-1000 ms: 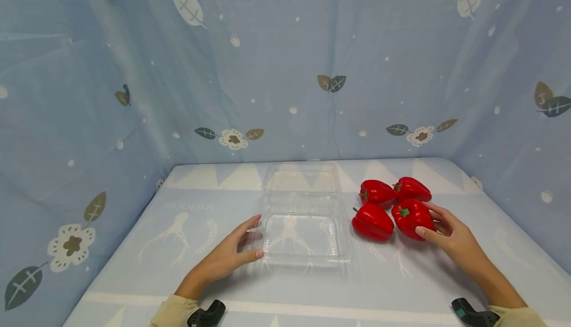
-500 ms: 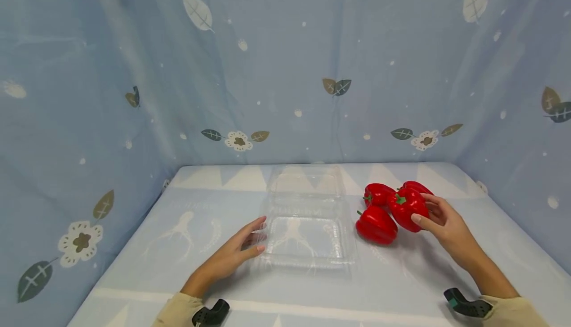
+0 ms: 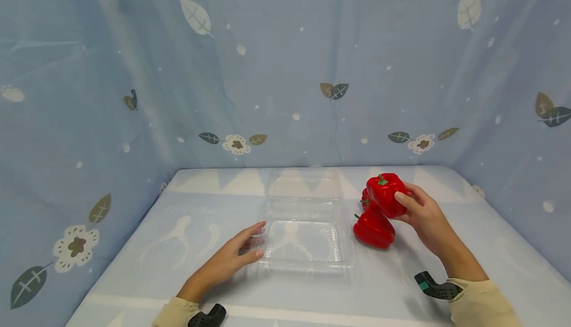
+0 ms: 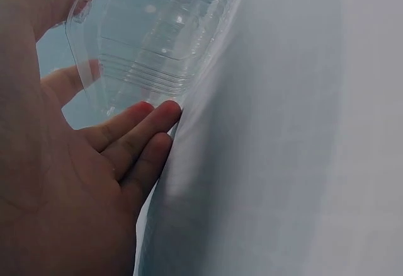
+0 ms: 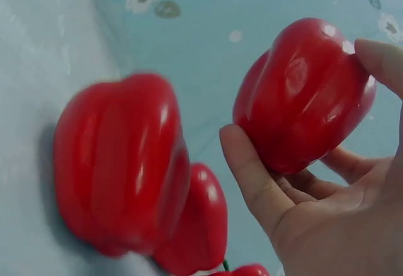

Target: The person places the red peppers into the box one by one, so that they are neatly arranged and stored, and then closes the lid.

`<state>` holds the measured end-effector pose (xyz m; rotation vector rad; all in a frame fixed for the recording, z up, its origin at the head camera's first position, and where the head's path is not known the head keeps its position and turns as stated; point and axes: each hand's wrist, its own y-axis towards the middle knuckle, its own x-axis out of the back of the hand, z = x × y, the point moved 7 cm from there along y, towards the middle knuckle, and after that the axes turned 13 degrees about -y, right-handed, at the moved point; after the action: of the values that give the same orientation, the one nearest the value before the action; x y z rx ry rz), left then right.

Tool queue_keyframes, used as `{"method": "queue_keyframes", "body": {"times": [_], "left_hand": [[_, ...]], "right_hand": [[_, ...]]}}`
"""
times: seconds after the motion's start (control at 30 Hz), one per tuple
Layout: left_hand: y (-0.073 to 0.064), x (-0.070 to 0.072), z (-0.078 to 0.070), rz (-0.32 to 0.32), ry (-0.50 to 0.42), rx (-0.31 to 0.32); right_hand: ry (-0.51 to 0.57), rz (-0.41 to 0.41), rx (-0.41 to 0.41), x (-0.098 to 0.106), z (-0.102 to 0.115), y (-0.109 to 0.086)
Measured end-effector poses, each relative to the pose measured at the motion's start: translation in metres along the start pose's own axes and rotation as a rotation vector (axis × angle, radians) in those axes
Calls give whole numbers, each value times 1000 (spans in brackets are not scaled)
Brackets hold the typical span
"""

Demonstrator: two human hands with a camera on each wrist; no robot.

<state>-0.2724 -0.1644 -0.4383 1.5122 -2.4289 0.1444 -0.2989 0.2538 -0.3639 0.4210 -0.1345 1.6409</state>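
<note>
My right hand (image 3: 405, 197) grips a red bell pepper (image 3: 385, 194) and holds it in the air, just right of an open clear plastic clamshell (image 3: 308, 266). In the right wrist view the thumb (image 5: 249, 169) and fingers curl round this pepper (image 5: 308, 93). Below it a second red pepper (image 3: 373, 229) lies on the table, with a third (image 3: 364, 203) partly hidden behind the lifted one. My left hand (image 3: 255, 240) rests flat on the table, with straight fingers (image 4: 148, 121) touching the clamshell's left rim (image 4: 94, 49).
The clamshell's lid (image 3: 303, 184) lies open toward the back. A pale blue printed cloth (image 3: 134, 247) covers the table, and blue leaf-patterned curtains (image 3: 285, 69) close it in on three sides. Black wrist mounts (image 3: 434, 287) sit at both cuffs.
My right hand has lifted one pepper off the table and carried it up and left toward the clamshell. The left hand has stayed at the clamshell's left edge.
</note>
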Motion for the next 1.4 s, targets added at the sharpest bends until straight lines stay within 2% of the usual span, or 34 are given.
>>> {"method": "queue_keyframes", "body": {"times": [0.1, 0.27, 0.5, 0.67, 0.8, 0.97, 1.4], "left_hand": [[0, 1, -1, -12, 29, -3], [0, 2, -2, -16, 54, -14], [2, 3, 0, -18, 53, -11], [3, 2, 1, -11, 49, -19], [3, 1, 0, -3, 49, -20], [1, 1, -1, 1, 51, -19], [-2, 0, -5, 4, 66, -17]], "right_hand": [[60, 32, -41, -7, 3, 7], [37, 56, -74, -15, 5, 12], [27, 98, -44, -26, 15, 18], [93, 140, -23, -37, 19, 23], [150, 168, -38, -47, 20, 26], [158, 203, -68, -60, 19, 29], [221, 221, -103, -89, 23, 34]]}}
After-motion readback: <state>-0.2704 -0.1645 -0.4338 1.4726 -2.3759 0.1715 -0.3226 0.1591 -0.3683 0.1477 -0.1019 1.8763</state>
